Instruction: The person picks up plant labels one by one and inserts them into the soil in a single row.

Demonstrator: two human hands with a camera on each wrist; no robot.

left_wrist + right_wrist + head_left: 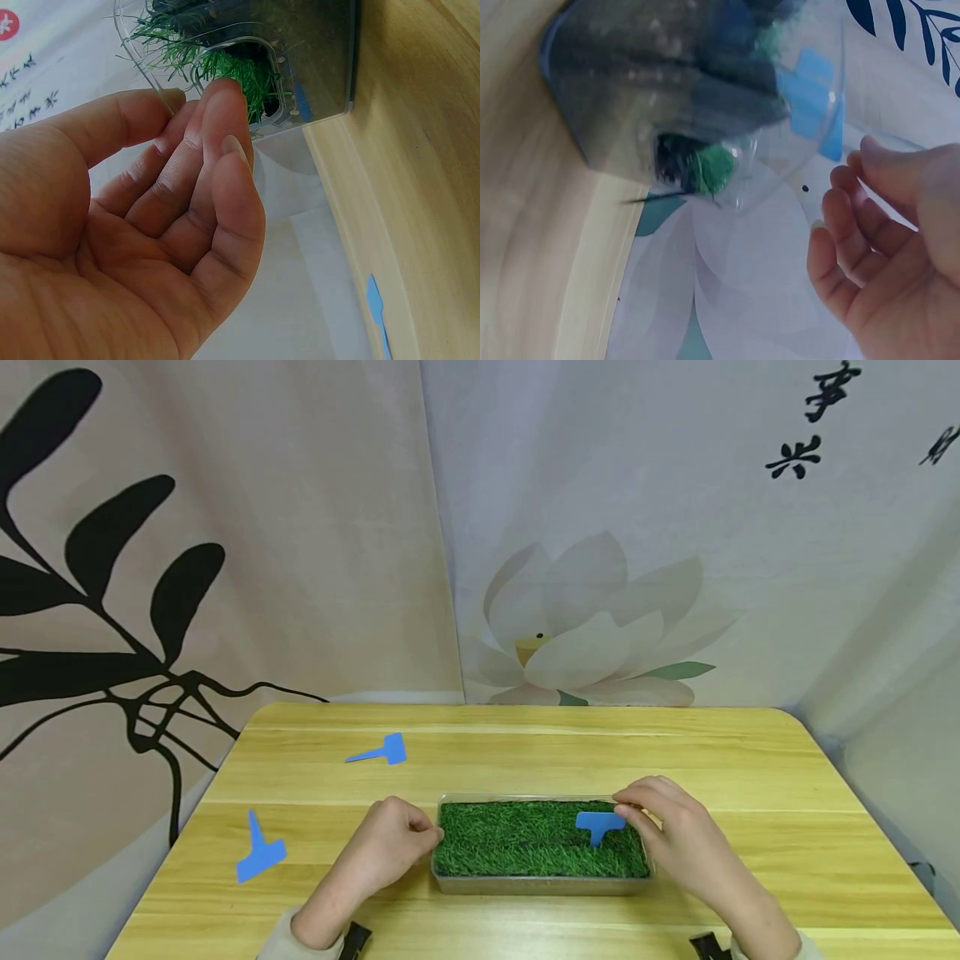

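A clear plastic box (547, 886) filled with green artificial grass (510, 839) sits on the table. My left hand (393, 843) pinches the rim at its left end between thumb and fingers, as the left wrist view shows. Near the right end, a blue T-shaped plant label (600, 822) stands upright in the grass. Right beside it is my right hand (675, 827), over the box's back right corner. In the right wrist view, its loosely bent fingertips (855, 161) appear just apart from the label, with nothing seen between them.
Two more blue T-shaped labels lie on the wooden table (712, 760): one label (262, 853) at the left, another label (388, 749) toward the back. A printed curtain (337, 527) hangs behind the table's far edge.
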